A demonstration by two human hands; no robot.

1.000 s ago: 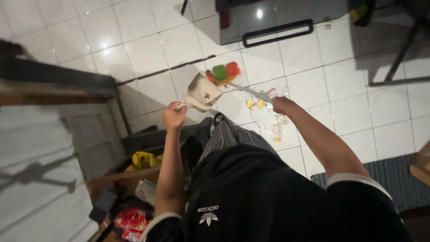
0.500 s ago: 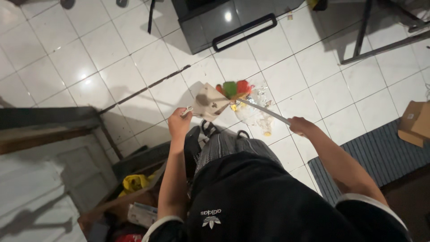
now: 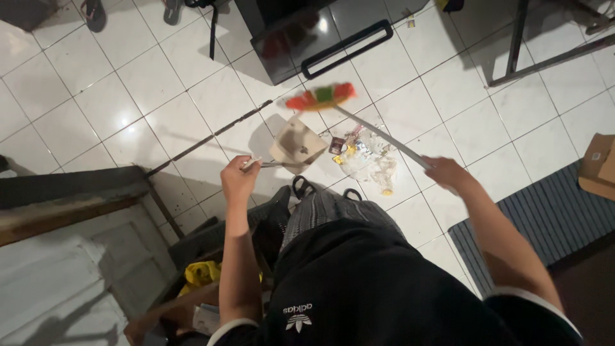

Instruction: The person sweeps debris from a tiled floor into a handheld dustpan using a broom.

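At the far left a dark wooden step (image 3: 70, 192) runs along the edge of the white tiled floor (image 3: 83, 96), and below it an open box (image 3: 192, 301) holds a yellow bag (image 3: 202, 272) and other odds and ends too dim to tell apart. Further right, the left hand (image 3: 238, 181) has its grip pressed together around the thin handle of a beige dustpan (image 3: 296, 146). The pan sits low, tilted with its mouth toward the litter, though whether its edge touches the floor cannot be told. Just above the pan is the blurred head of a broom (image 3: 320, 96), with red and green bristles, lifted off the tiles. Its pale stick slants down to the right, passing over a pile of litter (image 3: 365, 157) made up of clear plastic wrap and small yellow and dark scraps, which lies on the floor just beside the pan. Beyond the broom head stands a dark glossy cabinet (image 3: 301, 32) with a long black handle. Right of the litter, the right hand (image 3: 450, 174) has its grip closed around the broom stick. At the far right are a grey ribbed mat (image 3: 544, 218) and, near its upper corner, a cardboard box (image 3: 599, 166). Metal furniture legs (image 3: 519, 38) cross the tiles at the top right.
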